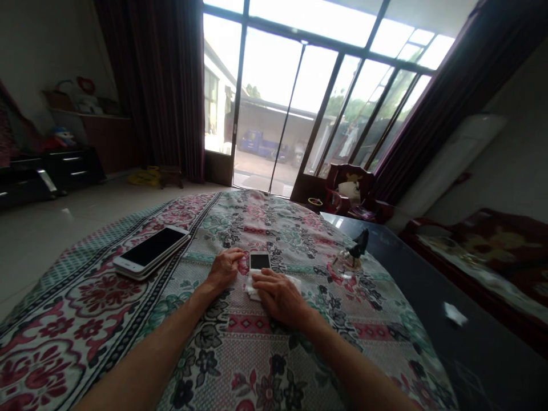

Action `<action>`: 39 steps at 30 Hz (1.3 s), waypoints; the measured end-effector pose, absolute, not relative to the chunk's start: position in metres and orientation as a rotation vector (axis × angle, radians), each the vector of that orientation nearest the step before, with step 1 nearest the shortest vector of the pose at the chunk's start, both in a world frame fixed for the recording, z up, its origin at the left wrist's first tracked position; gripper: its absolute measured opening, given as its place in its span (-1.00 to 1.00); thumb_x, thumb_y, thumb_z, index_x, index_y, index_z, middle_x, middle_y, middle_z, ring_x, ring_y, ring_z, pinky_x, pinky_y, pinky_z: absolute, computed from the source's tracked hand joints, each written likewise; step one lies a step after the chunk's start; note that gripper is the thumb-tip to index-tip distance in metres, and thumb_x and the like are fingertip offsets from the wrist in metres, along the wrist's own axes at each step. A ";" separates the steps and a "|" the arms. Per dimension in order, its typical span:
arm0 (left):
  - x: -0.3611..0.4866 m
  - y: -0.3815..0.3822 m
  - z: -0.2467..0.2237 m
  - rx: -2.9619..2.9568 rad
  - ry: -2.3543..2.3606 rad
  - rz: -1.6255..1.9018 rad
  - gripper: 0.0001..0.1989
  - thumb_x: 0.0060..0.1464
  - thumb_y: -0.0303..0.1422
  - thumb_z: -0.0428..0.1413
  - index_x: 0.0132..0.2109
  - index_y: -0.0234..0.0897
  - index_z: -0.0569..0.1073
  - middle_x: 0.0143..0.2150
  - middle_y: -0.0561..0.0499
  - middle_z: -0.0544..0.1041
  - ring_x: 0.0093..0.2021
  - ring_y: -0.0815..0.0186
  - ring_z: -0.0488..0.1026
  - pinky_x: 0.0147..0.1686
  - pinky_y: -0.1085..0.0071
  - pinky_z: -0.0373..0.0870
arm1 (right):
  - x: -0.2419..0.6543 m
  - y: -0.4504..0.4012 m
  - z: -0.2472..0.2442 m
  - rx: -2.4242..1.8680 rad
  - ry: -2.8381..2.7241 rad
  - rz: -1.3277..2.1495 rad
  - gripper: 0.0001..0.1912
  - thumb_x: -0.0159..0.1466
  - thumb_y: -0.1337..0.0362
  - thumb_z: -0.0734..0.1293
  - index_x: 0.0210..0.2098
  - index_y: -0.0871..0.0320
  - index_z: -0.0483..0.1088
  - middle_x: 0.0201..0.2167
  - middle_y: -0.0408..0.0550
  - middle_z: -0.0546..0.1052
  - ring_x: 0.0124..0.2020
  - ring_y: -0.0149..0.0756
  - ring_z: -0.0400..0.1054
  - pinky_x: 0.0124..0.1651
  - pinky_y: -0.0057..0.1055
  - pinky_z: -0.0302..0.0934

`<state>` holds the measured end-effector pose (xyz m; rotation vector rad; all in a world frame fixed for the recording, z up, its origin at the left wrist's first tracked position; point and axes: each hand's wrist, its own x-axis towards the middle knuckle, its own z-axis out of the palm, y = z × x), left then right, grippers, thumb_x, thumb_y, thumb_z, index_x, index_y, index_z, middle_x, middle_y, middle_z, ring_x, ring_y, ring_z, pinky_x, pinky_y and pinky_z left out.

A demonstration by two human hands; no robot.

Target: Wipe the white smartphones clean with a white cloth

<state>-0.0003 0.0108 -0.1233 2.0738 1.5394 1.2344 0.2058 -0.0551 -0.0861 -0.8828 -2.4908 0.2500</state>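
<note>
A small white phone [260, 261] with a dark screen lies on the patterned tablecloth [252, 365] in front of me. On its left rests my left hand [225, 269], fingers curled in and their tips close to the phone's edge; I see nothing in them. My right hand [280, 294] is pressed down on a folded white cloth or tissue [293, 282] at the phone's near end, which it covers. The right fingertips reach the lower part of the phone.
Larger white phones [152, 251] lie stacked to the left. A clear glass bottle with a black spray top [349, 260] stands to the right. Beyond the tablecloth, a dark tabletop [385, 251] bears a crumpled white tissue [454, 314]. A wooden chair [353, 191] stands near the glass doors.
</note>
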 end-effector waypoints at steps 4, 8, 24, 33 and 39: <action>0.000 0.010 -0.121 2.057 1.541 1.235 -0.65 0.01 -0.54 -0.04 -0.24 -0.20 0.62 -0.10 0.01 0.61 -0.07 0.25 0.52 0.04 0.33 0.41 | 0.198 -0.032 -0.084 -0.878 -2.485 0.219 -0.71 0.33 0.39 0.17 -0.12 0.03 0.48 0.00 -0.14 0.52 0.11 -0.26 0.31 0.12 -0.24 0.22; 0.000 0.012 -0.122 2.005 1.600 1.248 -0.64 0.00 -0.57 -0.03 -0.22 -0.19 0.62 -0.08 0.03 0.61 -0.02 0.25 0.51 0.07 0.33 0.39 | 0.192 -0.010 -0.084 -0.876 -2.475 0.230 -0.72 0.33 0.39 0.17 -0.17 0.02 0.49 -0.02 -0.16 0.53 0.05 -0.30 0.34 0.09 -0.29 0.24; 0.006 0.009 -0.125 2.096 1.615 1.222 -0.66 0.03 -0.64 0.02 -0.23 -0.22 0.63 -0.11 -0.02 0.61 -0.06 0.21 0.50 0.04 0.30 0.38 | 0.193 0.028 -0.101 -0.960 -2.214 0.304 -0.73 0.24 0.41 0.24 -0.23 0.05 0.55 -0.09 -0.08 0.57 -0.03 -0.22 0.44 0.11 -0.21 0.27; -0.005 0.005 -0.114 2.138 1.467 1.024 -0.77 0.00 -0.44 0.12 -0.20 -0.19 0.63 0.00 -0.01 0.56 0.05 0.17 0.45 0.14 0.29 0.29 | 0.201 0.028 -0.104 -0.969 -2.182 0.403 -0.75 0.28 0.36 0.23 -0.17 0.08 0.53 -0.03 -0.05 0.54 0.02 -0.24 0.41 0.13 -0.22 0.25; -0.033 -0.001 -0.088 2.194 1.251 0.558 -0.29 -0.18 -0.08 0.30 0.15 -0.17 0.43 0.33 -0.08 0.23 0.32 0.01 0.13 0.27 0.16 0.10 | 0.201 0.027 -0.108 -0.940 -2.188 0.361 -0.72 0.32 0.35 0.20 -0.10 0.06 0.50 0.01 -0.05 0.52 0.07 -0.24 0.37 0.17 -0.19 0.22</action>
